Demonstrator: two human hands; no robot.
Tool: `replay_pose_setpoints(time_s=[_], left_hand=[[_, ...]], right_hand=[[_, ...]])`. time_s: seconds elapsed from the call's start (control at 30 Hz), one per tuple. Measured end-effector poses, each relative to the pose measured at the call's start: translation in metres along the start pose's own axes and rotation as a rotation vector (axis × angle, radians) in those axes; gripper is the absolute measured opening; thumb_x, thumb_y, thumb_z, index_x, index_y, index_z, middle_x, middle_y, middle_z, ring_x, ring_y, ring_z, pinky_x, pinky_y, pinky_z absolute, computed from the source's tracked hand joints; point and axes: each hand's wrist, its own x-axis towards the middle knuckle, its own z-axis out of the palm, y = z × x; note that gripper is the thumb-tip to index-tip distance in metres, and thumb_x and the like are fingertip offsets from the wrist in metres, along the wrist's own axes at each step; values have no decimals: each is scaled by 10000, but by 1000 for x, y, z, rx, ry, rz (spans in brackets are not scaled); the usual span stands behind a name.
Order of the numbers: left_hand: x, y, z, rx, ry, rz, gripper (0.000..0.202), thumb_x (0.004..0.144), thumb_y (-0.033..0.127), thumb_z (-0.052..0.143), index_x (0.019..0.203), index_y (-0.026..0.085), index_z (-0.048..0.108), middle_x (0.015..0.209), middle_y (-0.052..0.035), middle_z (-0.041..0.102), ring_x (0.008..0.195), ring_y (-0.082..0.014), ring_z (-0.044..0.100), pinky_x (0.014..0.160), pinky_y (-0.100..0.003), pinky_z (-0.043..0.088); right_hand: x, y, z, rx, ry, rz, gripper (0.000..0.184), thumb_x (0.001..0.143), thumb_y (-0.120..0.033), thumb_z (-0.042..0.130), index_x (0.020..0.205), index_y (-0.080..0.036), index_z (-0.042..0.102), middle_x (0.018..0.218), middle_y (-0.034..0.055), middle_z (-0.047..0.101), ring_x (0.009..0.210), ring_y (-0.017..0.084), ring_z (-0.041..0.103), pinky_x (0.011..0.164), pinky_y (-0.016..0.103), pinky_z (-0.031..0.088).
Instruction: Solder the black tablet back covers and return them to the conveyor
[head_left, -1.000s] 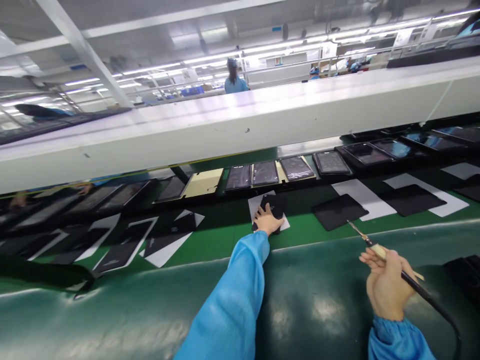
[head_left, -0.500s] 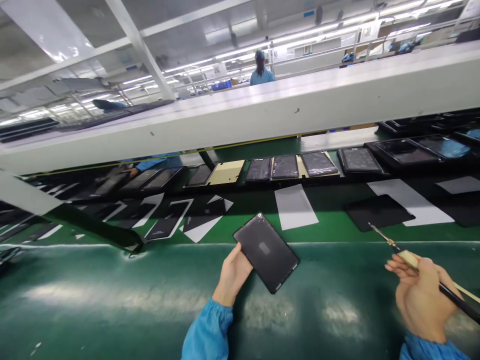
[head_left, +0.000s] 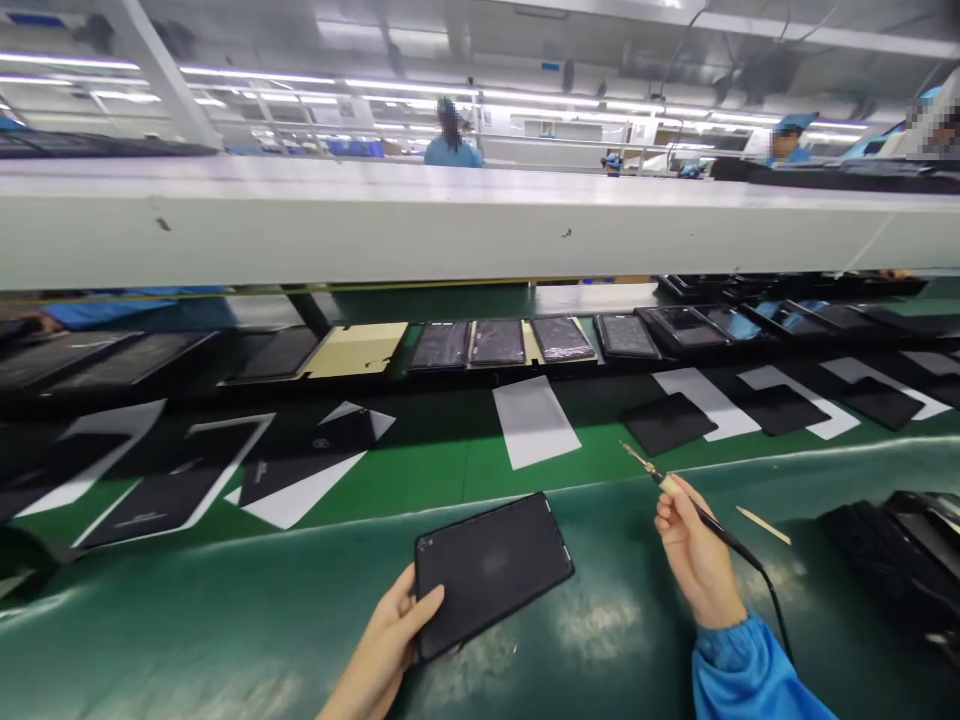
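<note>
My left hand [head_left: 397, 625] grips a black tablet [head_left: 491, 575] by its left edge, thumb on the upward face and the other fingers partly hidden beneath. The tablet is tilted over the green bench [head_left: 300, 620], its dark back toward me. In my right hand [head_left: 694, 550] is a soldering iron [head_left: 664, 482], held like a pen by its pale handle. Its metal tip points up and left, apart from the tablet, and a black cable trails down behind my wrist.
Beyond the bench edge, a green belt [head_left: 442, 465] bears black panels [head_left: 667, 422] and white sheets [head_left: 536, 425]. Tablets [head_left: 499, 342] line a rack behind it, under a white beam [head_left: 450, 230]. A thin pale stick [head_left: 763, 525] and a dark pile [head_left: 900, 560] lie right. Co-workers stand beyond.
My left hand has turned the tablet and brought it lower and nearer. The soldering iron has moved left toward the tablet. The camera view has levelled and swung right.
</note>
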Motion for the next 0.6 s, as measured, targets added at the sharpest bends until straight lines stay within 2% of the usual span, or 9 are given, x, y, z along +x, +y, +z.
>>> replay_pose_setpoints(time_s=[0.07,0.13,0.27,0.37,0.47,0.6], left_hand=[[10,-7,7,-12,-16,4,541,624,419,896,1079,189,713,1051,-108,782,925,-313,751,731,-376,635],[20,-13,11,-27,-31,24,516,616,441,897,1020,168,727,993,-101,794,953,-315,746,803,-375,621],[29,-24,20,-42,-122,39,632,597,424,907,1139,192,679,927,-69,798,883,-308,755,760,-380,618],[23,-31,35,-18,-186,25,680,606,435,906,1178,195,626,890,-66,792,781,-278,757,686,-343,605],[16,-35,51,-17,-244,50,615,641,436,887,1129,174,620,887,-78,784,754,-253,746,670,-316,585],[14,-37,58,-11,-229,106,475,715,450,827,1034,152,642,854,-73,763,758,-218,722,649,-272,551]], right_hand=[[-2,4,-4,5,8,-4,470,725,-499,844,1020,-174,676,753,-11,654,604,91,590,537,202,497],[-5,7,-6,-12,29,-28,465,768,-567,790,945,-153,674,742,5,659,594,99,594,532,218,504],[-15,6,-6,-54,68,-92,495,835,-617,703,909,-128,679,745,47,689,607,130,625,531,249,521],[-26,0,-1,-80,71,-119,474,868,-597,674,939,-128,682,758,60,708,602,144,637,541,274,534],[-40,-6,4,-166,25,-189,415,907,-545,648,938,-133,682,751,63,715,601,159,654,549,291,544],[-56,-7,6,-377,-94,-321,288,938,-434,634,948,-151,690,699,43,712,585,173,674,577,308,556]])
